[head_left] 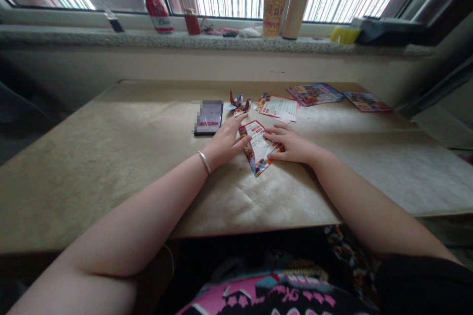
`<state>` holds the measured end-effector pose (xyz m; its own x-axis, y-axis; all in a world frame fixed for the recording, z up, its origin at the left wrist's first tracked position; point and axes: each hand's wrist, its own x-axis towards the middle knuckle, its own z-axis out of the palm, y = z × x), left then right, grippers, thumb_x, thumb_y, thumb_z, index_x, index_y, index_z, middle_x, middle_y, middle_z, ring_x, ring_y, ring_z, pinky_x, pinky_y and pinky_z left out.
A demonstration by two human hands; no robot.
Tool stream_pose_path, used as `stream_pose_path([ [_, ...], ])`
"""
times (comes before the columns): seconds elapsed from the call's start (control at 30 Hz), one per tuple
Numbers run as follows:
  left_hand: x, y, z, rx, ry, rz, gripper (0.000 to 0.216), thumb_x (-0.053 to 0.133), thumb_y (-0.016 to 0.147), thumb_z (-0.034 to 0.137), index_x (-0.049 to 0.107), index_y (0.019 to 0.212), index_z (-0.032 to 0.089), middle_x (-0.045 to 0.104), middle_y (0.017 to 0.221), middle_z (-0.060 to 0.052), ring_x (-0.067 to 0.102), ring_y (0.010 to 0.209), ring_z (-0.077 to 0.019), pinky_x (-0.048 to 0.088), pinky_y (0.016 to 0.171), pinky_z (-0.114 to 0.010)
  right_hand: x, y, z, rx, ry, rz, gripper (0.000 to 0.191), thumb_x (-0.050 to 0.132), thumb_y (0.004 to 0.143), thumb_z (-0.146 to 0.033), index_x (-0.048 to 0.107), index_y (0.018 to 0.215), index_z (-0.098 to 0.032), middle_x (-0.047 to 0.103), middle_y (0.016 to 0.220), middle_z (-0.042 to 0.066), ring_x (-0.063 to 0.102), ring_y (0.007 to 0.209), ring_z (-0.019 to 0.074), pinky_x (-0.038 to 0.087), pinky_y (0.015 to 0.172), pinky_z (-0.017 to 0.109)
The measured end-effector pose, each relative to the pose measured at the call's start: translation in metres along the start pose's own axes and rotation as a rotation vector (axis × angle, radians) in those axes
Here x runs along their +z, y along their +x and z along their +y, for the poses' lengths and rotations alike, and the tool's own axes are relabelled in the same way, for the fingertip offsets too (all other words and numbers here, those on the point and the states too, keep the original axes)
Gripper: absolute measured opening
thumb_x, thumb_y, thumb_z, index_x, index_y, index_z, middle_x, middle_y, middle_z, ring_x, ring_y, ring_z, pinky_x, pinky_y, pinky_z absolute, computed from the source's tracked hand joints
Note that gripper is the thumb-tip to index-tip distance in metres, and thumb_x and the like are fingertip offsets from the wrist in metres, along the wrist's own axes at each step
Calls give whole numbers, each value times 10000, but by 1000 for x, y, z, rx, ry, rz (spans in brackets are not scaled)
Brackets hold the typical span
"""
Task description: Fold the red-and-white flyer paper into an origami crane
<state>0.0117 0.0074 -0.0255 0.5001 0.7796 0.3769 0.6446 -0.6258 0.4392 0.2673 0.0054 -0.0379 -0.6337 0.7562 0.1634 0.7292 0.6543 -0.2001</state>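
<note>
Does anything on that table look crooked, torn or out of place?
Nothing stands out. Both hands, left and right, press flat on a folded flyer. The phone and other flyers lie flat on the table.

— We see a white folded paper leaflet (pixel 259 147) with red boxes and an orange, blue and red printed edge. And the tabletop?

— We find the table's kraft-paper cover (pixel 111 157) a plain tan-brown. We note the flat rectangular phone (pixel 209 118) is black, and the round paper cup (pixel 274 13) on the sill is yellow with a red pattern.
</note>
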Motion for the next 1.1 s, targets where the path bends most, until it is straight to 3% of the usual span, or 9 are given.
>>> stream_pose_path([
  [0.13, -5, 1, 1, -61, 46, 23, 552, 462, 911, 371, 407, 1396, 113, 580, 1298, -129, 508, 1242, -249, 388, 1083, -414, 1, 0, 1, 4, -4, 11, 693, 653, 788, -522, 527, 1394, -213, 498, 1453, 98, 346, 1376, 386, 301, 1139, 577],
  [0.27, -12, 1, 3, -61, 166, -26, 487, 437, 924, 369, 482, 1346, 130, 611, 1276, -108, 528, 1202, -257, 402, 1055, -417, 1, 1, 2, 16, -17, -2, 699, 643, 793, -525, 527, 1395, -189, 482, 1465, 103, 335, 1383, 391, 297, 1148, 561],
  [0.4, -21, 0, 5, -55, 321, -131, 459, 415, 913, 306, 519, 1331, 147, 644, 1224, -103, 558, 1120, -268, 429, 993, -416, 0, 0, 1, 12, -17, 11, 669, 632, 804, -513, 529, 1393, -212, 480, 1468, 97, 348, 1379, 383, 302, 1142, 568],
  [0.63, -30, -3, -3, 90, 501, -306, 490, 539, 850, 336, 562, 1332, 248, 672, 1124, -84, 575, 1047, -259, 443, 943, -382, -2, 0, 0, 28, -37, -6, 666, 596, 829, -515, 522, 1398, -177, 461, 1484, 101, 337, 1385, 390, 300, 1147, 559],
  [0.77, -30, -2, -4, 147, 454, -325, 390, 490, 857, 226, 668, 1202, 255, 676, 1159, -63, 606, 1035, -234, 458, 940, -372, 2, 1, 2, 25, -44, 6, 683, 582, 835, -536, 505, 1411, -177, 445, 1496, 103, 326, 1393, 387, 300, 1149, 552],
  [0.9, -26, -1, 0, 239, 375, -362, 425, 390, 868, 127, 689, 1153, 223, 662, 1246, -40, 607, 1113, -200, 434, 1020, -362, 6, 3, 3, 40, -48, 18, 705, 581, 836, -535, 476, 1431, -172, 427, 1507, 110, 307, 1404, 386, 292, 1152, 556],
  [1.0, -23, -2, 4, 267, 312, -376, 422, 430, 908, 228, 593, 1297, 202, 590, 1358, -58, 552, 1222, -206, 405, 1073, -354, 6, 4, 2, 28, -31, 35, 710, 600, 831, -507, 455, 1444, -181, 428, 1509, 97, 304, 1409, 375, 292, 1153, 555],
  [1.1, -21, -4, 5, 259, 316, -418, 440, 463, 936, 369, 561, 1336, 214, 537, 1416, -70, 495, 1288, -238, 358, 1118, -378, 2, 5, 0, -12, -25, 66, 609, 615, 833, -471, 544, 1376, -204, 520, 1438, 89, 371, 1373, 350, 320, 1139, 546],
])
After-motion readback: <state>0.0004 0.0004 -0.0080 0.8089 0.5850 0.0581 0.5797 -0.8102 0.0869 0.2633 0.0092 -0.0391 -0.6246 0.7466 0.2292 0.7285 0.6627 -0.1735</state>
